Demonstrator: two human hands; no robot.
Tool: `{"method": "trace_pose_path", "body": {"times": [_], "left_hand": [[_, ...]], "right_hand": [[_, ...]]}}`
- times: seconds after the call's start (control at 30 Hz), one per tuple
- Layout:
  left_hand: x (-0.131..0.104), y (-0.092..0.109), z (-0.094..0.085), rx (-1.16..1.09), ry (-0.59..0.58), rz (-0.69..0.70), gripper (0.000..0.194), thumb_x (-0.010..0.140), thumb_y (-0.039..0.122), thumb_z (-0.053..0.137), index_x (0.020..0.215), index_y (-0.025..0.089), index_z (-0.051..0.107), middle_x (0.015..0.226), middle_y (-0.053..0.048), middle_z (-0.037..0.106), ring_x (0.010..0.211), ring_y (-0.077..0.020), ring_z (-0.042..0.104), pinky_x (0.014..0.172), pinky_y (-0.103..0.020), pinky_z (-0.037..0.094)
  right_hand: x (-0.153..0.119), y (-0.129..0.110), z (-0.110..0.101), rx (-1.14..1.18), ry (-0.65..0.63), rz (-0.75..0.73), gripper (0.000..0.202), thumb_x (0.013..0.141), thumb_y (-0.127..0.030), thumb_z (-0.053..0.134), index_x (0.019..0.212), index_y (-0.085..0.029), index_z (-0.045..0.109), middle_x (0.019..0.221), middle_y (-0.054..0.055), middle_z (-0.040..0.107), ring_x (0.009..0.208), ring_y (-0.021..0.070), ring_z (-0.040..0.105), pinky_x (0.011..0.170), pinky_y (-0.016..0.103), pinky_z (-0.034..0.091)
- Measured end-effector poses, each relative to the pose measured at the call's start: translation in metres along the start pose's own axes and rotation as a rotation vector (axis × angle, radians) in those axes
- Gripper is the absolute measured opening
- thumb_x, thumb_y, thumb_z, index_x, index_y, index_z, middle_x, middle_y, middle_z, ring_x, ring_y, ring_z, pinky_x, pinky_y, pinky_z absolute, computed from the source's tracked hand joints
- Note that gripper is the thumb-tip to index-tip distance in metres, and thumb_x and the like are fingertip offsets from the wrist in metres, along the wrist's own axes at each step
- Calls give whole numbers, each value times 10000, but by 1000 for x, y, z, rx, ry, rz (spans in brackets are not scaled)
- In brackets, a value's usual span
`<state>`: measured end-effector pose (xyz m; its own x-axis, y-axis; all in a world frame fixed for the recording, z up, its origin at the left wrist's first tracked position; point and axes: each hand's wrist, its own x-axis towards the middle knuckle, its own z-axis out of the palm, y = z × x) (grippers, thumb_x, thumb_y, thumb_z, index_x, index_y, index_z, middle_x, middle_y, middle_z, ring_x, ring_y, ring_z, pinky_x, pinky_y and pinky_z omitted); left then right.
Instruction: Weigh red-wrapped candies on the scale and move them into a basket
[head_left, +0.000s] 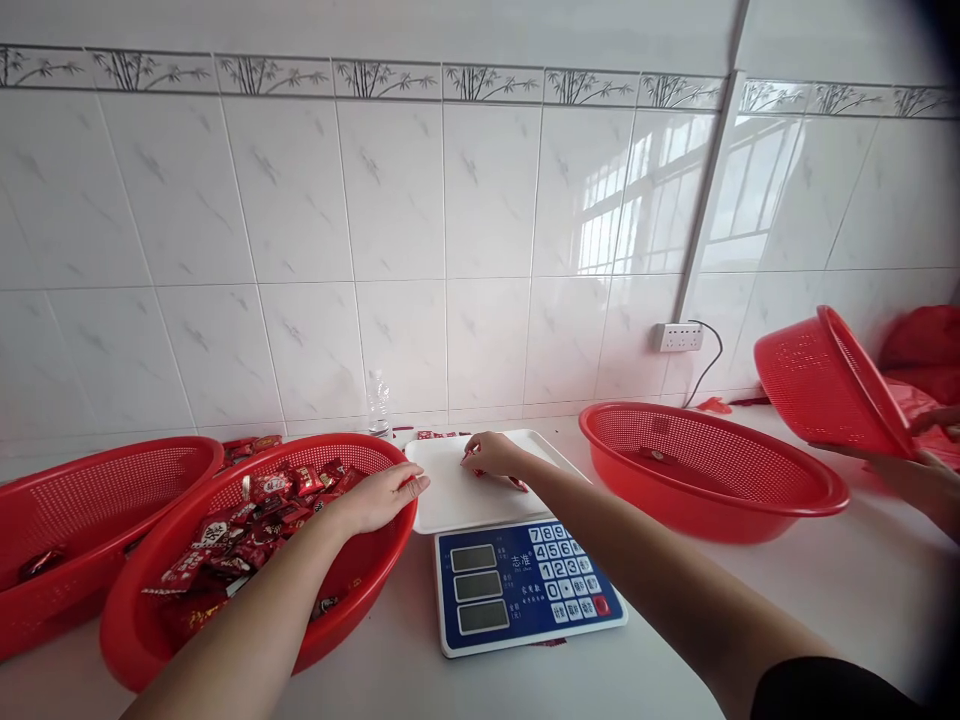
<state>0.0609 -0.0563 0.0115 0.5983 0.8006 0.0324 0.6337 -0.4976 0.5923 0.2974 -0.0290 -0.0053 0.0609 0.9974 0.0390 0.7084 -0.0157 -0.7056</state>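
Filling the upper half of the view, a tiled wall point(397, 200) stands behind a white table point(394, 630). On it sits a red basket point(367, 605), stiff plastic by its look and best held by its rim; the left hand point(382, 497) lies on that rim, fingers loosely extended, clutching nothing. Next to it stands a scale point(529, 570), marked 志准 on its blue panel, with number keys and smaller Chinese characters; its displays look blank. Over the scale's white tray point(442, 510), the right hand point(493, 455) curls, fingertips apparently pinching a red packet point(469, 458). Similar wrapped packets point(262, 545) heap in the basket: probably light, slick and crinkly, easiest to take by an end. Their printing is mostly too small to read.
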Motion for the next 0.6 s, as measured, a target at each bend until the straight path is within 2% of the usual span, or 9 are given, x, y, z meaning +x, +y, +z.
{"method": "trace_pose_path", "body": {"times": [0.13,0.27,0.4,0.5,0.6], "left_hand": [[0,-3,0,-3,-9,11,631,797,625,342,1252,204,459,1348,-39,427,1239,-230,360,1006,-293,281],[0,-3,0,-1,-16,35,592,811,608,334,1240,223,469,1321,-28,457,1215,-222,382,979,-288,311],[-1,-2,-1,7,-18,35,574,814,603,331,1211,221,490,1297,-28,478,1202,-220,393,971,-280,315],[-1,-2,-1,3,-18,43,567,817,603,319,1189,216,501,1287,-31,485,1192,-218,400,971,-280,313],[-2,-1,-1,2,-22,56,559,818,602,316,1166,215,518,1253,-35,513,1170,-218,419,963,-282,319]], "right_hand": [[2,-3,-1,109,122,-37,161,598,-217,615,753,-175,626,592,8,630,536,120,536,403,190,395],[5,-8,-12,246,274,-71,197,683,-279,551,836,-159,584,658,13,622,466,80,478,300,171,386],[5,-6,-25,308,402,-96,227,714,-332,544,830,-139,577,618,5,592,398,51,418,261,175,398],[2,5,-44,297,495,-110,247,730,-351,537,832,-131,586,578,-2,576,380,51,422,253,179,412],[-8,28,-81,217,629,-117,271,750,-360,517,837,-113,587,555,14,579,372,64,442,241,181,402]]}}
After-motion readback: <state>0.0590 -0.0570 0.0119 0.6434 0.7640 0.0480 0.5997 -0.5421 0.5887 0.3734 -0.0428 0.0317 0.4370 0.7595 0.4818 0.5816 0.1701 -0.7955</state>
